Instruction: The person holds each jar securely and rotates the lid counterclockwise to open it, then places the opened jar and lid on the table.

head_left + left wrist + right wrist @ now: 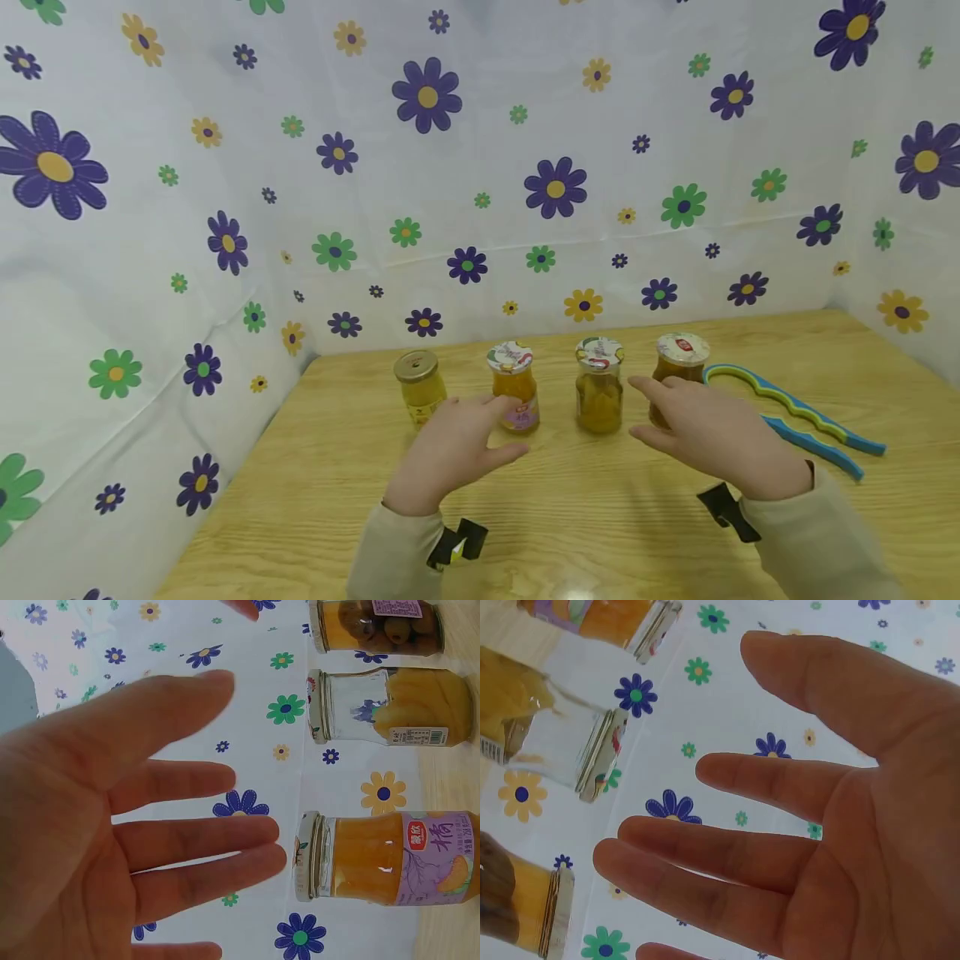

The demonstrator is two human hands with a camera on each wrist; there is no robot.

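Observation:
My left hand [457, 450] is held above the table with its fingers extended and nothing in it. Just beyond its fingertips stands a jar of orange fruit [367, 855] with a purple label and patterned lid. A gold-lidded jar [422, 387] is partly behind that hand. On the other side my right hand [712, 429] hovers with straight, spread fingers, also holding nothing. It partly hides a jar of dark round fruit [672, 368]. Between the hands is a jar of yellowish fruit pieces [599, 400]. All the jars are upright and lidded.
A blue and green jar opener [795, 404] with wavy inner edges lies at the right, partly behind the right hand. The wooden table [300, 500] meets a flower-patterned white cloth [480, 167] at its back and sides.

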